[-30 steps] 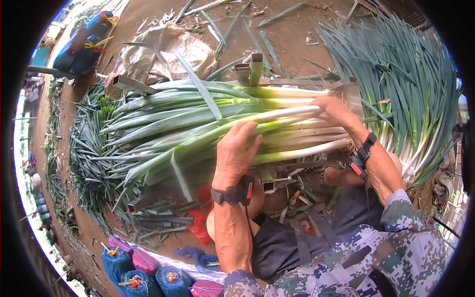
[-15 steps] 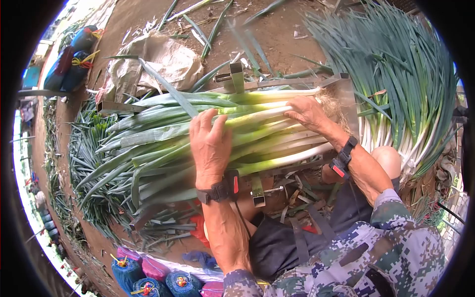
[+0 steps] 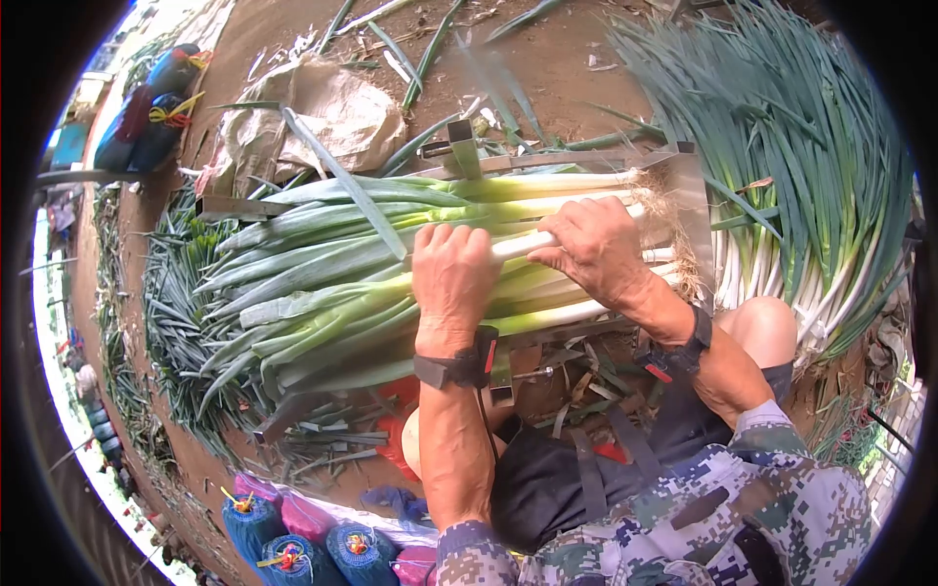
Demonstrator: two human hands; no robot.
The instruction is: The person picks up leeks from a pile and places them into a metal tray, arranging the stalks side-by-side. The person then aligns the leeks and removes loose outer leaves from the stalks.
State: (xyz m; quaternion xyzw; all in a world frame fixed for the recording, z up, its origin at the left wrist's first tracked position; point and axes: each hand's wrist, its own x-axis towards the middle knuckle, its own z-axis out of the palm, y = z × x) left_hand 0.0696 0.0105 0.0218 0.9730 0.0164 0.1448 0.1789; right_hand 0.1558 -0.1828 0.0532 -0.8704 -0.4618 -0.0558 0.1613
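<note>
My left hand (image 3: 452, 281) is closed around the pale green part of a large green onion, its knuckles up. My right hand (image 3: 594, 252) is closed on the white stalk (image 3: 518, 245) of the same onion, nearer its root end. Beneath both hands lies a bundle of green onions (image 3: 322, 259), leaves to the left and hairy roots (image 3: 674, 230) to the right. The bundle rests in a metal frame with an upright post (image 3: 463, 151) at its far side. A single cut leaf (image 3: 347, 186) lies slanted across the bundle.
A tall pile of green onions (image 3: 772, 146) stands at the right. Trimmed leaves (image 3: 186, 322) heap at the left. A pale woven sack (image 3: 322, 122) lies on the soil beyond the frame. Blue net rolls (image 3: 357, 552) sit at the lower left, with others (image 3: 147, 117) at the upper left.
My left hand has gone from lying over the bundle to a closed grip, shifted right. My right hand has come lower and a little left, now wrapped round a green onion stalk.
</note>
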